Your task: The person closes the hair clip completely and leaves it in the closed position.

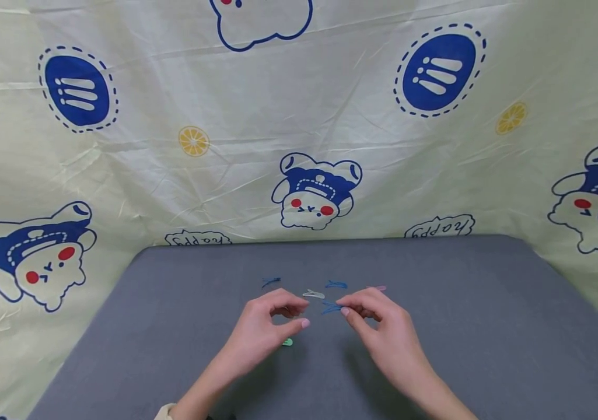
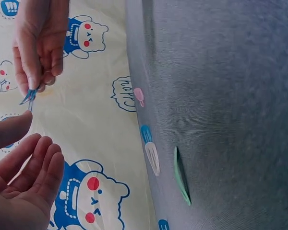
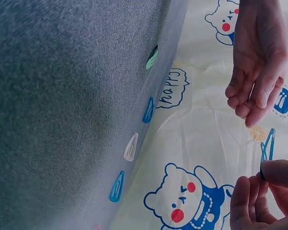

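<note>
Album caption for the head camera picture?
Right hand pinching a blue hair clip above a grey table, left hand alongside.

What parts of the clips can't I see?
Head view: part of the green hair clip, behind the left hand.
Head view: part of the pink hair clip, behind the right hand.
Left wrist view: lowest blue hair clip, cut by bottom edge.
Right wrist view: end of held blue hair clip, behind fingers.

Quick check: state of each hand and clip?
Held blue clip: arms spread apart
Right hand: pinching that clip
Left hand: empty
Left blue clip: on table
Right blue clip: on table
White clip: on table
Green clip: on table
Pink clip: on table
Those five: whether snapped, unclear
</note>
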Demonstrator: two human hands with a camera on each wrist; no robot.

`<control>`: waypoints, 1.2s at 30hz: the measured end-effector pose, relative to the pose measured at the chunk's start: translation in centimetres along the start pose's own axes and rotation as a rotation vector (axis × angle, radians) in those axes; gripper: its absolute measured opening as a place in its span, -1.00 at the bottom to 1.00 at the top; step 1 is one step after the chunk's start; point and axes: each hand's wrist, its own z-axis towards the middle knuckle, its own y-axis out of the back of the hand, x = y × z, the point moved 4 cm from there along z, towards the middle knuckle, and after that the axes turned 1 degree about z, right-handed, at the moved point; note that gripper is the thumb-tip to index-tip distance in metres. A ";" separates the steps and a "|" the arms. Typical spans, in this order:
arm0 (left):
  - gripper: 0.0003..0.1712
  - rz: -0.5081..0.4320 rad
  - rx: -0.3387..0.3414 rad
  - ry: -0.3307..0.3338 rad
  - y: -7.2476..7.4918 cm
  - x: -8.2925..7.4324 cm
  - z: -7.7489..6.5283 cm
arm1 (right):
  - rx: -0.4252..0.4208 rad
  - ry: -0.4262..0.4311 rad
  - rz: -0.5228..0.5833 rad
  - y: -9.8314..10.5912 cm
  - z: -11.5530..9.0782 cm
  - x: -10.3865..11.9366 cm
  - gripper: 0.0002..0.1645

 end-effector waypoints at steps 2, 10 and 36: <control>-0.73 0.002 -0.004 0.008 -0.1 0.0 -0.1 | -0.008 0.016 -0.009 0.0 -0.1 0.2 -0.76; -0.71 0.025 -0.035 -0.068 -0.4 -0.9 -0.4 | -0.019 0.051 -0.039 0.2 -0.3 0.6 -0.65; -0.84 -0.007 -0.143 -0.151 -1.4 -1.9 -1.1 | -0.018 0.080 0.054 -0.5 -1.3 1.0 -0.62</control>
